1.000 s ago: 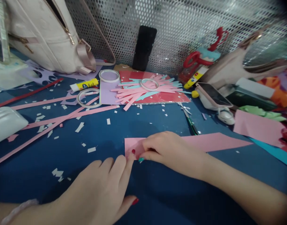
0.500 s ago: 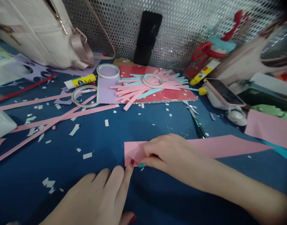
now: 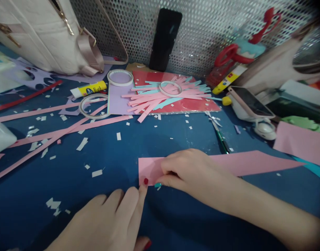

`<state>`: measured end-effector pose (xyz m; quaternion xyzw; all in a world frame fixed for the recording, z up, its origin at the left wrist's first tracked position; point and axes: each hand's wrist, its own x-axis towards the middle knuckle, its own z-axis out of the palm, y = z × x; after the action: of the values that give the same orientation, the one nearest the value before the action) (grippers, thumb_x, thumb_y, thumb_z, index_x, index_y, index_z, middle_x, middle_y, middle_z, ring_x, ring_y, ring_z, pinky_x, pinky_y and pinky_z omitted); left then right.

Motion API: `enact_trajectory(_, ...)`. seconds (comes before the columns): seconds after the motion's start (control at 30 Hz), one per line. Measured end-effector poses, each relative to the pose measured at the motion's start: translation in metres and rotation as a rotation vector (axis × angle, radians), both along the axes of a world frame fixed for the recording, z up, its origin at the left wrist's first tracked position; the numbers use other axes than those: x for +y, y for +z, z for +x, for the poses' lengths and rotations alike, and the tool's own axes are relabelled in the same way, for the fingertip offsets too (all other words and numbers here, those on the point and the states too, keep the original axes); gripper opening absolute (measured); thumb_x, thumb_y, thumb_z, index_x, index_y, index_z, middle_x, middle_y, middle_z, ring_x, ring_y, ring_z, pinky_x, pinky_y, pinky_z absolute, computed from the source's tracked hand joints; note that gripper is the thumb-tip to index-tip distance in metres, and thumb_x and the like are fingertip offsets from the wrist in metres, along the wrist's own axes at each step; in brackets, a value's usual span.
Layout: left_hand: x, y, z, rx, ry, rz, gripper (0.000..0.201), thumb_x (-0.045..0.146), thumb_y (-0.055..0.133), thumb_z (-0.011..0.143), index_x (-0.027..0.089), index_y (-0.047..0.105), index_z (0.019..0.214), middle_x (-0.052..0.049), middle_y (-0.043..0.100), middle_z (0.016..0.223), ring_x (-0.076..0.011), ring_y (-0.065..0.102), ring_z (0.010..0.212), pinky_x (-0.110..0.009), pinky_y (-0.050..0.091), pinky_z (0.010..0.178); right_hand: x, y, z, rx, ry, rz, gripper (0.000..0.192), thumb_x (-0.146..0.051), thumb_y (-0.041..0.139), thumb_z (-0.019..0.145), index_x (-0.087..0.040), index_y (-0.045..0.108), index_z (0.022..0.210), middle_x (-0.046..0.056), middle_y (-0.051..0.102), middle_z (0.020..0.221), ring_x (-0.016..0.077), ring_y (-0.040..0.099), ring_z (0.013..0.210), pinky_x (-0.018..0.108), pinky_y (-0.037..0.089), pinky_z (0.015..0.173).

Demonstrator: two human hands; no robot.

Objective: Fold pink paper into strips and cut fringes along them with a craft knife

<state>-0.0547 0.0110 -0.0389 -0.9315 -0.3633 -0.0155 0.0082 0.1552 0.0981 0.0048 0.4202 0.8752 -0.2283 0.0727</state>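
A wide pink paper strip [image 3: 238, 164] lies across the blue table, its left end square and its right end tapering to a point. My right hand [image 3: 188, 170] rests over the strip with curled fingers, the thumb at its lower edge, holding it. What is under the palm is hidden. The tip of my left hand's [image 3: 107, 219] stretched index finger presses on the strip's lower left corner. The other left fingers are bent and hold nothing, and the thumb stands apart below.
Thin pink and blue strips [image 3: 146, 104] lie with a tape roll [image 3: 170, 89] on a red packet [image 3: 196, 106]. Around are a glue stick [image 3: 89, 89], a green pen-like tool [image 3: 221, 139], white scraps [image 3: 97, 173], a leaning phone [image 3: 165, 40] and a pale bag [image 3: 45, 38].
The left index fingertip has shifted very slightly left and down along the paper's corner. My right hand and the strip stay in place.
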Motion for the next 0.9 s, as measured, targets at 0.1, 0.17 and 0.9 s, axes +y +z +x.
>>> enact_trajectory(0.1, 0.0001, -0.0008, -0.0005, -0.005, -0.009, 0.034, 0.053, 0.025, 0.052, 0.076, 0.008, 0.055, 0.127, -0.006, 0.060, 0.076, -0.0199, 0.056, 0.053, -0.030, 0.036, 0.039, 0.0012, -0.0002, 0.0010, 0.047, 0.035, -0.032, 0.023, -0.037, 0.059, 0.089, -0.021, 0.069, 0.075, 0.000, 0.070, 0.076, 0.0157, 0.063, 0.068, 0.025, 0.039, 0.058)
enact_trajectory(0.17, 0.0003, 0.0009, -0.0004, -0.002, -0.002, 0.042, 0.055, 0.024, 0.053, 0.075, 0.007, 0.055, 0.127, -0.006, 0.059, 0.075, -0.0195, 0.055, 0.051, -0.030, 0.035, 0.037, 0.0019, -0.0012, 0.0023, 0.113, 0.079, -0.043, 0.021, -0.036, 0.058, 0.090, -0.023, 0.070, 0.080, -0.001, 0.071, 0.080, 0.0150, 0.064, 0.071, 0.025, 0.040, 0.060)
enact_trajectory(0.9, -0.0003, 0.0038, -0.0001, 0.016, 0.023, -0.028, 0.055, 0.023, 0.057, 0.071, 0.012, 0.057, 0.124, -0.003, 0.058, 0.072, -0.0167, 0.054, 0.050, -0.027, 0.035, 0.039, 0.0001, 0.0012, -0.0021, 0.040, 0.049, -0.015, 0.027, -0.037, 0.057, 0.090, -0.020, 0.066, 0.070, -0.001, 0.070, 0.076, 0.0157, 0.063, 0.070, 0.025, 0.038, 0.059)
